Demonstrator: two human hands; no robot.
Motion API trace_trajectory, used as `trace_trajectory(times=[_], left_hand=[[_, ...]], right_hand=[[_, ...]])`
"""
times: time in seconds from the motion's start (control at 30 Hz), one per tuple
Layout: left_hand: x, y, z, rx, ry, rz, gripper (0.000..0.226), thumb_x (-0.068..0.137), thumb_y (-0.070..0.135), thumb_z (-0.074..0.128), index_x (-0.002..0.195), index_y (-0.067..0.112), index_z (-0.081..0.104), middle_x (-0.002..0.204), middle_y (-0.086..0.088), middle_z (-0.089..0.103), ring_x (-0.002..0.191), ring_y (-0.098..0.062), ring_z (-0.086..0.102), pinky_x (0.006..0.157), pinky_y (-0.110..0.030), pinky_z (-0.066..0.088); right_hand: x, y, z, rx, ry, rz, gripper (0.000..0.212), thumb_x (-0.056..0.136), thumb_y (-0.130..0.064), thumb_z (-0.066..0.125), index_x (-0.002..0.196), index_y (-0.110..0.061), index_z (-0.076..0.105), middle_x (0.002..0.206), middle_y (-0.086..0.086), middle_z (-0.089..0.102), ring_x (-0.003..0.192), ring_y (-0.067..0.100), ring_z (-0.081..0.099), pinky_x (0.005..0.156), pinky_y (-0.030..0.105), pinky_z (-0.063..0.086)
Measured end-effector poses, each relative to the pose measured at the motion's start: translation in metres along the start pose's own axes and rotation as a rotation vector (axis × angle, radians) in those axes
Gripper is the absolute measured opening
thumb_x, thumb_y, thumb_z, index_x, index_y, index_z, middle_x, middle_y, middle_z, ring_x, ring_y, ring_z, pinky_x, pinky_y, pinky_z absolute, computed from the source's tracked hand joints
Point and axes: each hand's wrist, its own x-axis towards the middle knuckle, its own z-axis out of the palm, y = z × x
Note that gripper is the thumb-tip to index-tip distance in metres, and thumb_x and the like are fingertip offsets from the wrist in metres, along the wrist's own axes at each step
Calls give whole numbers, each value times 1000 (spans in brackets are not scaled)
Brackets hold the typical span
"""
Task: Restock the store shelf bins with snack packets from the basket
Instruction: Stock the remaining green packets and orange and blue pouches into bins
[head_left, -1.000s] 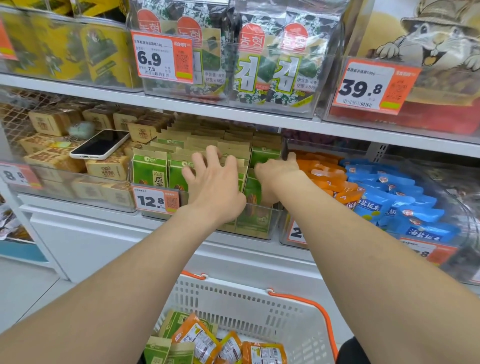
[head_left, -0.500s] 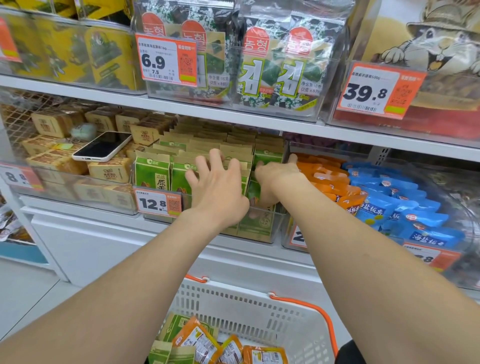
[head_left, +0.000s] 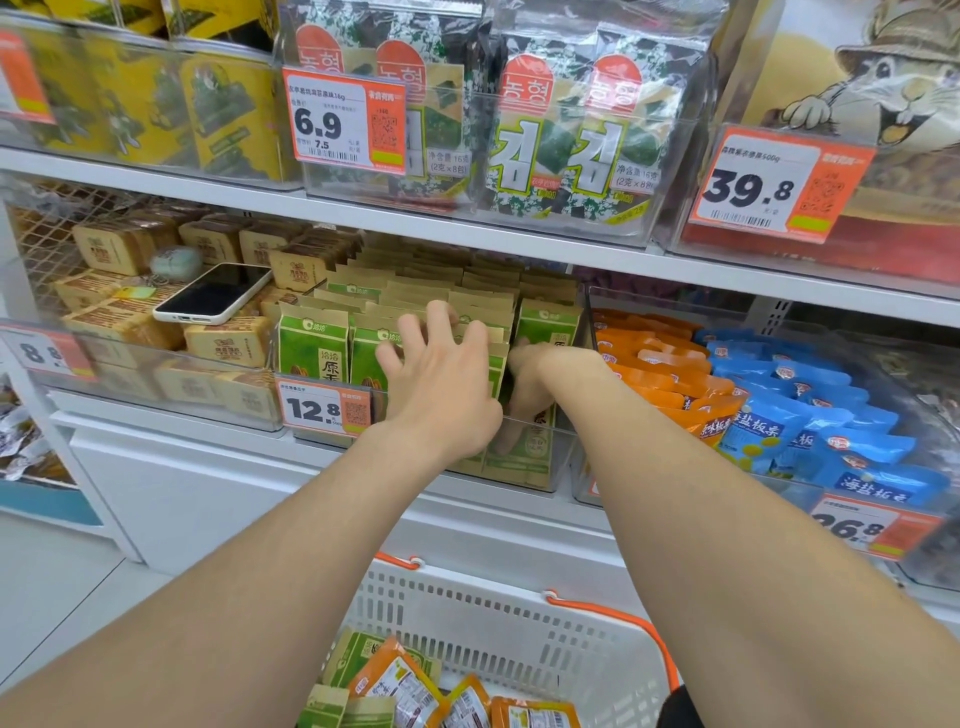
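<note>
We take the restocking to be partway through. The green packets (head_left: 314, 348) stand in close rows in the clear bin (head_left: 563, 457) on the middle shelf, filling it from front to back as far as we can see, so this bin looks nearly full. The left hand (head_left: 441, 379) lies open on them, fingers spread and straight, pressing against the tops of the front rows. The right hand (head_left: 540, 382) reaches down into the right end of the same bin, just beside the left. Its fingers are sunk among the packets and show only partly through the bin's front wall, so we cannot tell whether they grip a packet or merely push one into place. We judge the step in hand to be seating or tidying green packets. Plenty is left: the basket (head_left: 498, 597) below the shelf holds spare green packs (head_left: 358, 652) and several orange packets (head_left: 400, 686). Those orange ones presumably belong with the orange shelf packs (head_left: 654, 364) in the neighbouring bin to the right, beside the blue packs (head_left: 831, 431). A phone (head_left: 213, 293) rests on the tan packs (head_left: 228, 340) to the left.
</note>
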Motion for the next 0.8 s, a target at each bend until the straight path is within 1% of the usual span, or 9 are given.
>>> trace_trajectory(times=[0.1,0.2,0.27,0.37,0.43,0.5,0.57,0.7,0.8], left_hand=[[0,-1,-1,-6,-11,6,47,74,18,63,117,24,45,140,-7,26,123,-36,27,101,-55,30],[0,-3,-2,-9,-19,9,49,77,19,63,123,25,47,145,-5,25,124,-36,28,102,-56,31],[0,-4,-3,-11,-17,10,50,78,20,63,126,26,49,146,-5,25,125,-36,28,102,-56,31],[1,-5,-3,-6,-19,15,52,78,20,62,128,26,49,146,-5,26,124,-37,28,101,-56,31],[1,-6,-4,-10,-19,11,51,78,19,60,127,26,50,146,-5,26,123,-37,28,100,-55,31],[1,-5,-5,-20,-25,4,50,78,18,59,127,26,50,145,-5,26,122,-37,28,101,-55,31],[1,-4,-7,-26,-32,-7,50,78,18,59,127,26,51,145,-5,26,123,-37,28,102,-56,31],[0,-3,-10,-32,-41,-26,49,81,19,60,129,26,51,144,-4,26,124,-36,27,104,-55,30],[-1,-4,-10,-35,-43,-20,50,81,19,61,130,27,51,144,-4,25,125,-36,27,103,-54,30]], right_hand=[[5,0,2,13,-40,5,125,81,-37,86,164,-9,-3,164,14,27,146,33,38,113,41,40],[8,1,2,53,-63,3,132,76,-41,89,164,-12,-5,165,13,25,147,34,36,114,43,39],[8,1,3,31,-47,-1,122,78,-37,88,164,-11,6,160,13,33,141,33,43,110,42,42],[2,2,6,-11,32,-31,90,79,-28,87,152,-13,38,130,8,56,111,28,59,89,36,51],[-5,1,6,-45,92,-52,83,77,-26,88,147,-14,44,120,6,56,100,25,58,82,35,50],[-12,-1,5,-81,136,-49,97,76,-26,88,154,-11,33,128,11,55,108,29,58,88,41,52],[-19,-3,2,-113,165,-25,113,77,-26,88,161,-11,14,141,17,50,125,38,55,102,50,49],[-32,-4,-3,-105,178,-15,119,80,-21,86,163,-9,2,144,17,53,131,39,52,108,52,42],[-38,-6,-8,-148,231,24,122,81,-15,83,163,-7,-7,151,18,48,141,40,44,120,61,25]])
